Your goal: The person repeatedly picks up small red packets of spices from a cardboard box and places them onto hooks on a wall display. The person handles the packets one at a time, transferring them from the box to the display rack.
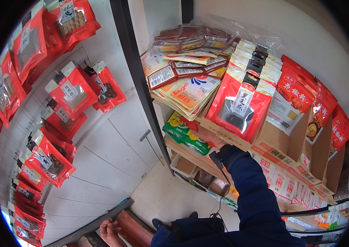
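Note:
My right hand [209,137] reaches onto the shelf level under the front of a cardboard display box [227,133]. Its fingers are at a red packet [191,122] above green and yellow packets [182,131]; whether it grips anything is hidden by the box edge. The box over it holds red bags of black sesame [239,102]. Left of the box lies a pile of flat white and orange packets [193,91]. My left hand [109,230] hangs low at the bottom left, fingers loosely curled, with no held object visible, near a reddish-brown surface [136,228].
Red spice bags [72,89] hang on hooks at the left. A black shelf post [140,77] stands between them and the shelves. More boxes of red packets [295,89] fill the right. White and red packets [281,182] stand lower. A cable [224,185] hangs from my right wrist.

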Available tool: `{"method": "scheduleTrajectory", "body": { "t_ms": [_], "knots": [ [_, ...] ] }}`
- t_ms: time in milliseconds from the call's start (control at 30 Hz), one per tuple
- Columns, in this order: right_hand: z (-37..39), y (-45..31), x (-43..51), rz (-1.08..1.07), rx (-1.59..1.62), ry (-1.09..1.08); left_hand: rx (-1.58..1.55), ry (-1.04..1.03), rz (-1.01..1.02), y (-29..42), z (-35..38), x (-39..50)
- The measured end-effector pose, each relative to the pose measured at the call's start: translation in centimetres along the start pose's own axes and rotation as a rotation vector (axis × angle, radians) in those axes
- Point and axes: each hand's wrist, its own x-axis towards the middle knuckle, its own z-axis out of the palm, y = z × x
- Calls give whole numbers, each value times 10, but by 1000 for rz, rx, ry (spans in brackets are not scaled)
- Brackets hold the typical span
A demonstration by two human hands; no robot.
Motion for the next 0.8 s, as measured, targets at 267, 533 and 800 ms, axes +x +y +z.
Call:
{"method": "scheduleTrajectory", "body": {
  "t_ms": [267, 533, 800],
  "knots": [
    [14, -6, 11, -38, -88, 55, 11, -29, -23, -6, 12, -9],
    [31, -6, 16, -84, -224, 160, 4, -36, -19, -7, 16, -17],
    [30, -14, 4, -255, -708, 387, -9, -65, -9, -12, 21, -18]
  ]
}}
